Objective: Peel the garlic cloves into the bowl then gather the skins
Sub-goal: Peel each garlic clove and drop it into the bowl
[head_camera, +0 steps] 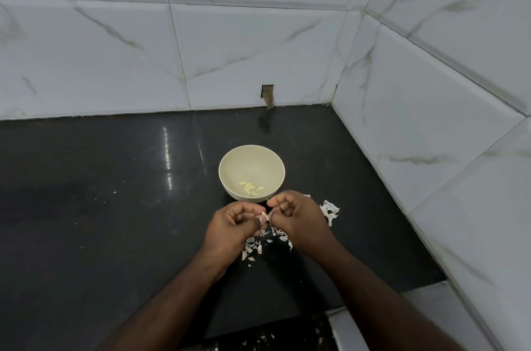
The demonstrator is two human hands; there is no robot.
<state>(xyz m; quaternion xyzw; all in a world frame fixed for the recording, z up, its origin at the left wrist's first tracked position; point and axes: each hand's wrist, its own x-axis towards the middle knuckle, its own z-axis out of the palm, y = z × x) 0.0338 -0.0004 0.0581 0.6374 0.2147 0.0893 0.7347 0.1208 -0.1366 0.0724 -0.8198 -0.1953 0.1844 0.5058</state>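
Currently: garlic clove (265, 216) pinched between my left hand (233, 229) and right hand (298, 217), near the bowl (251, 171) so peeled cloves (252, 189) drop in; skins (268, 241) collecting on black surface (115, 221) beneath.

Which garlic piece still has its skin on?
The garlic clove pinched between the left hand and right hand. Papery skin still clings to it, while the peeled cloves in the bowl are bare and yellowish.

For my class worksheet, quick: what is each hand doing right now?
Left hand: fingers curled, grip pinching the small, pale, partly skinned garlic clove.
Right hand: fingers curled, pinching the same clove's papery skin.
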